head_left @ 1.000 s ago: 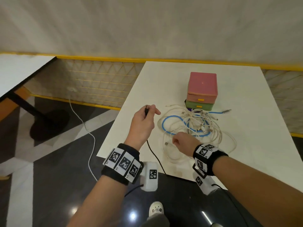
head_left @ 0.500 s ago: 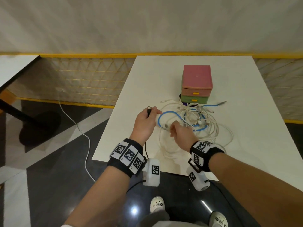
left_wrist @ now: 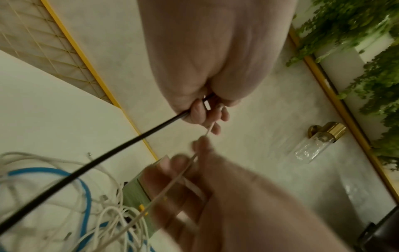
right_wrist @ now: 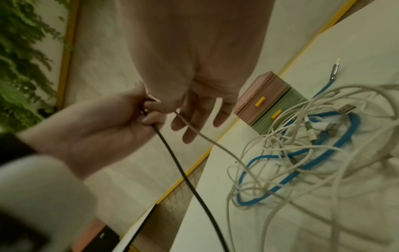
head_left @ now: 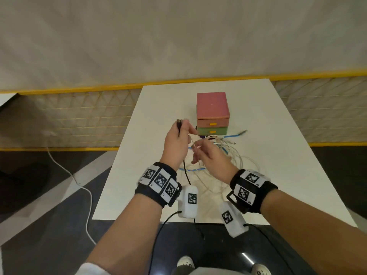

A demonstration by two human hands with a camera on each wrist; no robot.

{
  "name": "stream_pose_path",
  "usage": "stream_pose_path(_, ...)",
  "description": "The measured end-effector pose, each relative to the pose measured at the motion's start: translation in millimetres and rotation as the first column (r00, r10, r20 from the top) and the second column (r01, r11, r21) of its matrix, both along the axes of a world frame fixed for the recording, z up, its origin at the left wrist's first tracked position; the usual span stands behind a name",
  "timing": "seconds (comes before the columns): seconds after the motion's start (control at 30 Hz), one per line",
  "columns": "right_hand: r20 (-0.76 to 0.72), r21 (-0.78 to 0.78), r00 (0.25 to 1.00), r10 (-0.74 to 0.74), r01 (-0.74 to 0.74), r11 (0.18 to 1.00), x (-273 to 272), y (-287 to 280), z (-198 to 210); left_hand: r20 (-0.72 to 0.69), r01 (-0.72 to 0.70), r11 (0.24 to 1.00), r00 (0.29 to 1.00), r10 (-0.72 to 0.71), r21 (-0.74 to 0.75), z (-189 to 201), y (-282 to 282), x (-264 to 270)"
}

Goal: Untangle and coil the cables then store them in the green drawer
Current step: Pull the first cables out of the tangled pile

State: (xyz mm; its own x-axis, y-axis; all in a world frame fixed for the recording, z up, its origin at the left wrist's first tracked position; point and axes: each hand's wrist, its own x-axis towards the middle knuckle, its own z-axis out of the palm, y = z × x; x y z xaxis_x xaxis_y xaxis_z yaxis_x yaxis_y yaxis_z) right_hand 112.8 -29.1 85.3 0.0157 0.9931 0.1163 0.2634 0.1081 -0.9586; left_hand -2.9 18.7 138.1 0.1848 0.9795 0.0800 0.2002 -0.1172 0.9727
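Right now I am watching both hands raised over a white desk point(head_left: 278, 155), a plain rectangular top with a pale textured wall behind it and a yellow rail running along that wall. At nine o'clock of the desk a cream lattice panel point(head_left: 79, 116) is standing above a dark glossy floor, where a loose white cord point(head_left: 65, 171) is trailing. The wrist views are showing green foliage point(left_wrist: 367, 51) and a brass wall lamp point(left_wrist: 319, 139) higher up.

My left hand point(head_left: 175, 145) is gripping the black cable point(head_left: 185, 173), its fingers curled round the plug end, and the cable is hanging down past the desk's near edge. My right hand point(head_left: 210, 157) is pinching a thin white cable point(right_wrist: 215, 143) between thumb and forefinger, the other fingers spread loosely. That strand is running back into the tangle of cables point(head_left: 228, 151), white and blue, lying at the desk's middle. Just beyond the tangle, at twelve o'clock, the green drawer point(head_left: 212, 131) is sitting closed under a pink drawer point(head_left: 213, 122).
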Motion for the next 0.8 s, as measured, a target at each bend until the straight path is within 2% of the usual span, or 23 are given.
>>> stream_pose_path(0.07,0.097,0.005,0.995,0.038,-0.039,0.999,2.3,0.2,-2.3,0.030,0.059,0.998,0.998,-0.058,-0.010,2.6,4.9,0.6)
stream_pose_path(0.13,0.107,0.031,0.993,0.039,-0.042,0.999,2.9,-0.2,2.0,-0.037,0.107,0.994,0.994,-0.108,-0.011,3.1,6.5,1.2)
stream_pose_path(0.23,0.138,0.043,0.988,0.072,-0.079,0.996,3.7,-0.2,3.4,-0.038,0.054,0.998,0.998,-0.055,-0.030,8.0,8.3,3.0)
stream_pose_path(0.3,0.219,0.015,0.968,0.119,-0.125,0.992,5.4,-0.8,-1.0,0.126,0.028,0.996,0.992,-0.017,-0.086,16.8,8.5,4.4)
stream_pose_path(0.37,0.279,-0.032,0.947,0.161,-0.158,0.987,10.4,-2.3,-8.2,0.318,0.033,0.992,0.948,0.006,-0.119,30.9,9.2,2.6)
stream_pose_path(0.43,0.292,-0.089,0.938,0.189,-0.170,0.981,18.1,-2.6,-15.9,0.369,0.023,0.997,0.930,0.007,-0.076,41.9,12.9,-4.7)
stream_pose_path(0.5,0.270,-0.143,0.948,0.171,-0.136,0.980,27.7,0.7,-17.3,0.261,0.072,0.997,0.963,-0.070,0.002,45.2,16.2,-10.7)
stream_pose_path(0.53,0.246,-0.150,0.959,0.137,-0.102,0.983,31.7,3.2,-14.3,0.111,0.128,0.991,0.985,-0.133,0.047,42.1,16.6,-11.9)
stream_pose_path(0.57,0.210,-0.138,0.973,0.098,-0.069,0.988,34.3,5.9,-8.5,-0.084,0.206,0.975,0.976,-0.200,0.078,36.6,15.8,-11.6)
stream_pose_path(0.6,0.160,-0.108,0.985,0.062,-0.045,0.993,35.7,8.7,0.4,-0.290,0.290,0.955,0.921,-0.258,0.071,28.6,14.0,-10.1)
stream_pose_path(0.63,0.120,-0.071,0.992,0.040,-0.031,0.997,36.4,11.7,10.8,-0.458,0.350,0.936,0.837,-0.299,0.028,20.1,11.6,-8.0)
stream_pose_path(0.67,0.093,-0.035,0.995,0.036,-0.033,0.999,36.9,14.5,20.8,-0.563,0.376,0.926,0.762,-0.321,-0.019,14.5,9.0,-6.0)
stream_pose_path(0.7,0.077,-0.006,0.996,0.044,-0.043,0.999,36.9,16.3,30.1,-0.607,0.374,0.926,0.726,-0.322,-0.044,11.2,8.2,-4.8)
stream_pose_path(0.73,0.065,0.008,0.997,0.050,-0.051,0.999,37.7,17.5,35.9,-0.608,0.346,0.938,0.736,-0.296,-0.038,12.5,9.0,-4.5)
stream_pose_path(0.8,0.049,-0.023,0.997,0.054,-0.053,0.998,42.1,17.2,35.8,-0.521,0.213,0.975,0.841,-0.150,0.064,22.7,14.8,-4.8)
